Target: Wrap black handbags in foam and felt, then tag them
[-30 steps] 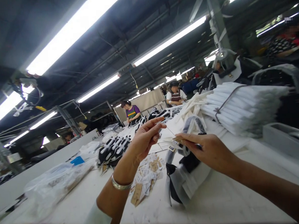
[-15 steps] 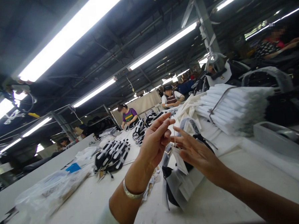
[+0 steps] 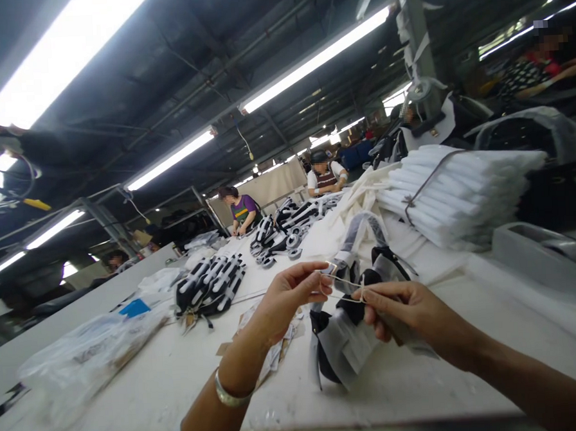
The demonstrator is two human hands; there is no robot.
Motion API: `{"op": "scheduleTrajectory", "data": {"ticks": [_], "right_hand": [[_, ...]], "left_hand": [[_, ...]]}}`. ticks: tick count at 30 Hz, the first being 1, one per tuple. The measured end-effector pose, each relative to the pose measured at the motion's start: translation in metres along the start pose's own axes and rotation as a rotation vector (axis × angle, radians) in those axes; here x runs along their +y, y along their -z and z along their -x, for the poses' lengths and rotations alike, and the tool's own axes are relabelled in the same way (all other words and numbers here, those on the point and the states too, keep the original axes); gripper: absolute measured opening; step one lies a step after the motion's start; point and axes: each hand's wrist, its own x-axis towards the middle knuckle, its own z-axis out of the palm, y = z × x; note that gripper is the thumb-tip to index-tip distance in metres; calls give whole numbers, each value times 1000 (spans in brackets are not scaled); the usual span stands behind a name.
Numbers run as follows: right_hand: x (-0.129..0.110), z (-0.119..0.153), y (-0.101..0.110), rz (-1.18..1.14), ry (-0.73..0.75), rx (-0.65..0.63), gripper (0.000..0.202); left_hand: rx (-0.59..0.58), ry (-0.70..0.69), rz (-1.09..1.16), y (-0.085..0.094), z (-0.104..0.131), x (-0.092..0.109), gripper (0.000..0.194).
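Observation:
A thin pale string (image 3: 343,280) is stretched as a loop between my two hands above a handbag. My left hand (image 3: 289,296) pinches one end of it between thumb and fingers. My right hand (image 3: 411,312) is closed on the knotted end, and a tag seems to hang partly hidden beneath that palm. Below sits the small black handbag (image 3: 328,348), standing on the table with whitish wrapping over its front. Its arched handle (image 3: 368,227) is wrapped in clear plastic. My right hand covers part of the bag's right side.
Loose paper tags (image 3: 276,354) lie left of the bag on the white table (image 3: 191,394). Bundled black-and-white straps (image 3: 209,284) and plastic bags (image 3: 92,348) are farther left. A tied stack of white padded rolls (image 3: 451,194) stands right. Two co-workers sit at the far end.
My hands have come lower and moved apart, drawing the string into an open loop. The tag that hung in front of the bag is now mostly hidden by my right hand.

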Motion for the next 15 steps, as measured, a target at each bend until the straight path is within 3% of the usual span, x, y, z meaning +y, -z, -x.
{"op": "scheduleTrajectory", "data": {"ticks": [4,6,9,12,15], "right_hand": [[17,-17,7,164,-162,-28,50],[22,-27,5,215,-178,-29,51],[25,-40,-3,243,-158,-17,49],[26,-51,-14,237,-113,-38,47],[27,-57,-23,260,-76,-42,47]], "left_hand": [[156,-30,-167,32,-12,-27,38],[153,-13,-232,43,-21,-40,37],[7,54,-250,50,-33,-56,36],[-187,100,-217,48,-42,-66,35],[-305,111,-176,44,-48,-72,36]]}}
